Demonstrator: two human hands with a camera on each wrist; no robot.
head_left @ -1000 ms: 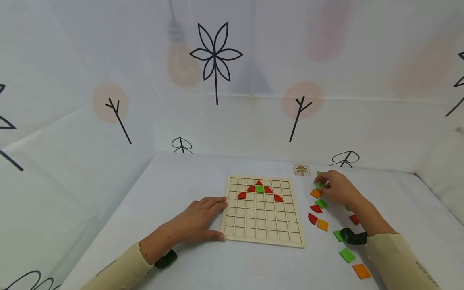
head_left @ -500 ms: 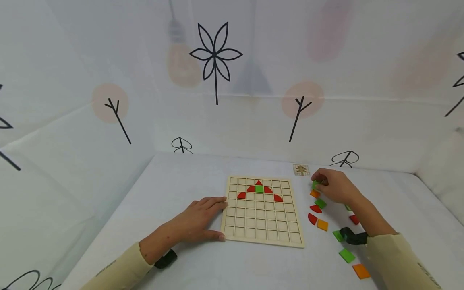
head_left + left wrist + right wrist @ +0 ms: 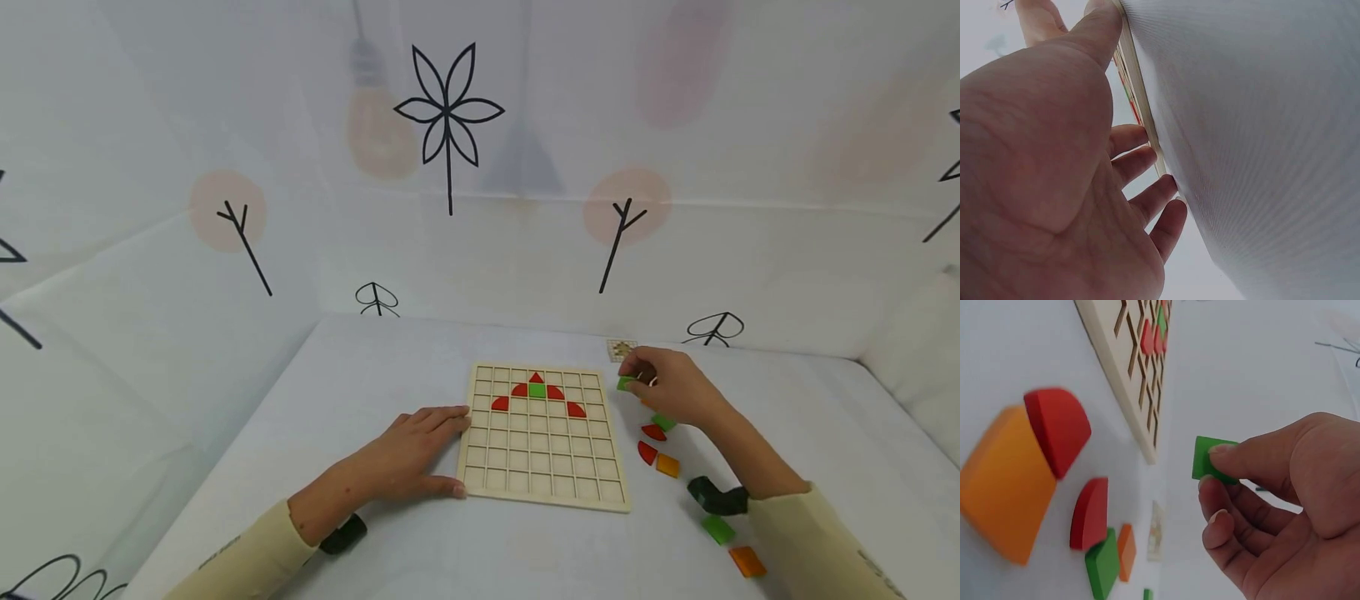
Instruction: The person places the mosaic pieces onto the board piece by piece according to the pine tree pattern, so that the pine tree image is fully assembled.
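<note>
A pale wooden grid board (image 3: 539,460) lies on the white table. Set in its upper cells are a red triangle (image 3: 536,378), a green square (image 3: 537,391) and several red quarter-round pieces (image 3: 575,410). My left hand (image 3: 405,460) rests against the board's left edge with its fingers fairly straight and thumb spread. Beyond the board's upper right corner, my right hand (image 3: 678,387) pinches a green square tile (image 3: 1202,456) between thumb and fingers. The right wrist view has that tile raised off the table.
Right of the board lie loose tiles: a red quarter-round (image 3: 647,452), orange squares (image 3: 667,465) and green squares (image 3: 718,529), some beneath the right arm. A small patterned card (image 3: 619,349) lies at the back, partly behind the right hand. A printed cloth wall (image 3: 517,267) closes the back.
My right hand has lifted the green square tile from the loose pieces and carried it left towards the board. The left hand and board have stayed put.
</note>
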